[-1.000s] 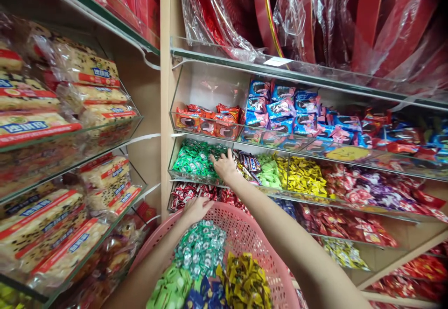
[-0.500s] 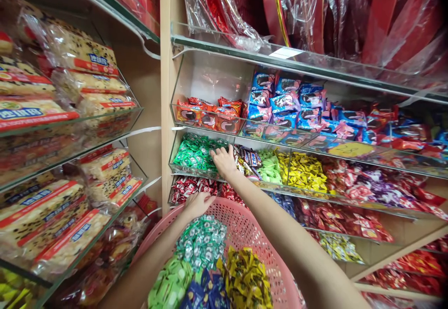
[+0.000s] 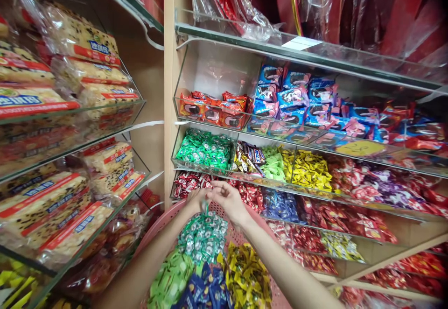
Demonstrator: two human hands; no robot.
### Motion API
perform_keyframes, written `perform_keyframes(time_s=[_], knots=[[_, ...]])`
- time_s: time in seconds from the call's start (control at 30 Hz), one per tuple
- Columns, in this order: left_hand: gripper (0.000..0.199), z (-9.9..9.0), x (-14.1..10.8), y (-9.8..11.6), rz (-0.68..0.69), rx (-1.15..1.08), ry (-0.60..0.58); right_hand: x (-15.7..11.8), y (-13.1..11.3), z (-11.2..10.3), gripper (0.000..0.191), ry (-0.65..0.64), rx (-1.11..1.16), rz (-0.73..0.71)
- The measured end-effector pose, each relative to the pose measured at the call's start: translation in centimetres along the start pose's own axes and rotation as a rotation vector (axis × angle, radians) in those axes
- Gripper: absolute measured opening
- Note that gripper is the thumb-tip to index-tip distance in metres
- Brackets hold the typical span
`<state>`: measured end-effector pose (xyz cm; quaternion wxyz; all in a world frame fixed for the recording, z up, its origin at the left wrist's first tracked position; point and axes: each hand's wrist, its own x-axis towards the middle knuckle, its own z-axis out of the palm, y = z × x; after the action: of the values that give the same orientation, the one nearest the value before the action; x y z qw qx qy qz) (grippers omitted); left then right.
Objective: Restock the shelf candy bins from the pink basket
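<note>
Meeting at the far rim of the pink basket [image 3: 164, 220], left hand [image 3: 196, 200] and right hand [image 3: 227, 199] sit near its green-wrapped candies [image 3: 203, 236], likely the drop-in step, though I can't tell whether either grip is clamped; releasing calls for opening up over that pile.

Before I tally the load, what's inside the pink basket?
The pink basket holds teal candies, light-green candies, dark-blue candies and yellow candies, grouped by colour. Lower layers and floor are covered; the frame cuts off its near end.

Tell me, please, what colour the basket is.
The basket is pink; it shows best in the head view.
</note>
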<state>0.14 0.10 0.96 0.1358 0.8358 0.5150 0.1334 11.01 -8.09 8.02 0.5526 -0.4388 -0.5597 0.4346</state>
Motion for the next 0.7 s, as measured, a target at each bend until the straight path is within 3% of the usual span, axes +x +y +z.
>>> perform_keyframes(time_s=[0.07, 0.13, 0.23, 0.3, 0.4, 0.5, 0.6, 0.7], knots=[[0.037, 0.1, 0.0, 0.2, 0.024, -0.006, -0.008, -1.0, 1.7, -0.5, 0.04, 0.02, 0.171, 0.135], [0.039, 0.2, -0.1, 0.5, 0.022, -0.004, 0.013, -1.7, 3.1, -1.1, 0.041, 0.058, 0.203, 0.178], [0.048, 0.2, -0.3, 1.0, 0.021, -0.003, 0.048, -2.5, 5.2, -1.8, 0.035, 0.075, 0.041, 0.155], [0.051, 0.2, -0.3, 1.3, 0.03, -0.011, 0.062, -3.2, 6.5, -2.0, 0.025, 0.021, -0.172, 0.125], [0.053, 0.0, -0.2, 1.6, 0.018, -0.015, 0.062, -4.7, 7.9, -1.6, 0.012, -0.169, -0.556, 0.085], [0.052, -0.2, -0.2, 1.7, -0.004, -0.018, 0.046, -6.2, 8.2, -0.9, 0.014, -0.454, -0.872, 0.027], [0.051, -0.3, -0.2, 1.7, -0.003, -0.026, 0.042, -7.0, 8.2, -0.6, 0.022, -0.71, -1.019, -0.04], [0.052, -0.4, -0.3, 1.6, 0.001, -0.024, 0.043, -7.3, 8.8, -0.9, 0.022, -0.815, -1.107, -0.086]])
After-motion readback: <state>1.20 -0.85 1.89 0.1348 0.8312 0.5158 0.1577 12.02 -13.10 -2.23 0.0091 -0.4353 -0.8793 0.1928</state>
